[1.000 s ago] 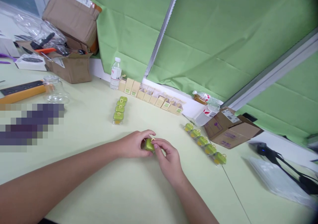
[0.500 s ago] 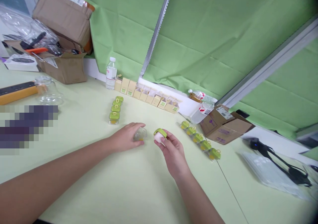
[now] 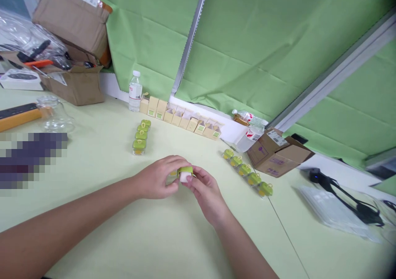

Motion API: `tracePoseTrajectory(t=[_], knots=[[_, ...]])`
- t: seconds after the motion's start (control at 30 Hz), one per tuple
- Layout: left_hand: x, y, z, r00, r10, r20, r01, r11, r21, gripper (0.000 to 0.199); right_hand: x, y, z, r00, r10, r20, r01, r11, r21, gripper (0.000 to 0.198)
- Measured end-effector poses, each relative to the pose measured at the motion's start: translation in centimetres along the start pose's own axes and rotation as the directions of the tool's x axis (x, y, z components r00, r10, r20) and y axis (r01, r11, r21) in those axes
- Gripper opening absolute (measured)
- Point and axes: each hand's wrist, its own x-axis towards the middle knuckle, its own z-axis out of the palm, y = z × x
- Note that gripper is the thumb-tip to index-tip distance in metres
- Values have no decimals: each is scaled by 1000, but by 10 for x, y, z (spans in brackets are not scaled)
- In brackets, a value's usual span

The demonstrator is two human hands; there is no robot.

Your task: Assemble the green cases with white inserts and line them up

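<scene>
My right hand pinches a green lid with a white block-like piece on its near side. Against it, my left hand is closed around a small clear container, mostly hidden behind the thumb and fingers, with a bit of yellow showing. The fingertips of both hands meet at the lid. Beyond my left hand stands a short row of small clear containers with green lids. A second such row runs slantwise to the right of my right hand.
Small open cartons line the table's back edge beside an upright water bottle. At back right, bottles lie by a cardboard box. A black strap-like device rests on plastic bags. A glass jar stands left.
My right hand has moved left with the green lid and white piece, up to my left hand. The clear container is now more covered by my fingers. The view has shifted slightly.
</scene>
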Motion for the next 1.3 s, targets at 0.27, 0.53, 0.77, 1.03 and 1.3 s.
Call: tracePoseTrajectory(t=[0.27, 0.53, 0.77, 1.03, 1.3], knots=[[0, 1, 7, 1000, -1, -14, 2, 996, 85, 66, 0, 4, 2, 995, 12, 97, -7, 999, -50, 36], [-5, -1, 15, 996, 8, 85, -30, 964, 262, 66, -3, 2, 7, 996, 24, 81, -13, 991, -136, 29], [-3, 5, 17, 994, 28, 108, -55, 965, 257, 64, -5, 3, 12, 1000, -19, 12, 21, 980, -197, 18], [-7, -6, 15, 994, 6, 109, -25, 984, 178, 76, 0, 4, 9, 992, -116, 59, 128, 951, -282, 30], [-5, -2, 10, 1000, -24, -1, 24, 999, 39, 62, 0, 8, 0, 982, -178, 67, 190, 910, -369, 41]])
